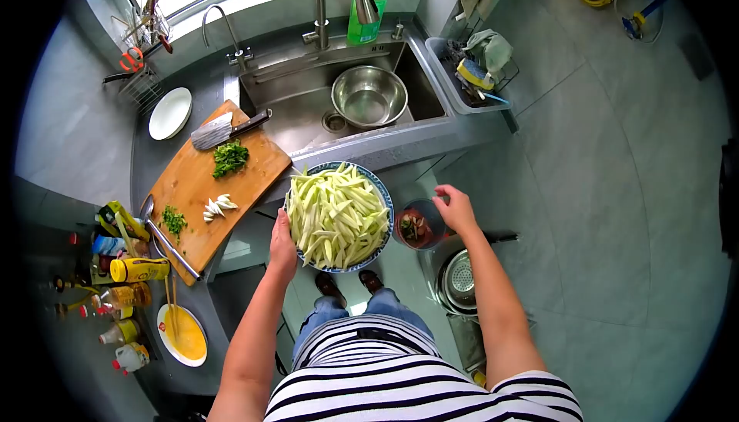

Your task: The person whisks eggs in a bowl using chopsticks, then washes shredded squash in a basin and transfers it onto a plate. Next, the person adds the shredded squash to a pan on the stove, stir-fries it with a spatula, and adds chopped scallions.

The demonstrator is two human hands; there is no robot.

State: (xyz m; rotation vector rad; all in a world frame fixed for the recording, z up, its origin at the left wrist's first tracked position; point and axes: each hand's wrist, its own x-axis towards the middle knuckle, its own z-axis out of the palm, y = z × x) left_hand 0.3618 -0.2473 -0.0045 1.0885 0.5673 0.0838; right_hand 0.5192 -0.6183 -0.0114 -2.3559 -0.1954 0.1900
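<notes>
My left hand (282, 249) grips the left side of a blue-patterned plate (389, 206) heaped with pale green vegetable strips (339, 214). To the right of the plate, my right hand (454, 206) hangs in the air with its fingers slightly curled and apart, nothing visible in them. Close by, to its left and lower down, is a round container (435, 218) with dark and reddish scraps. On a wooden cutting board (196, 218) at the left lie a cleaver (212, 134), chopped greens (230, 158) and white slices (218, 206).
A metal bowl (369, 96) sits in the sink (285, 118) under the faucet. Left of it is a white plate (170, 113). Bottles (127, 296) and a dish of yellow liquid (188, 337) with chopsticks stand lower left. A drying basket (462, 99) is right of the sink.
</notes>
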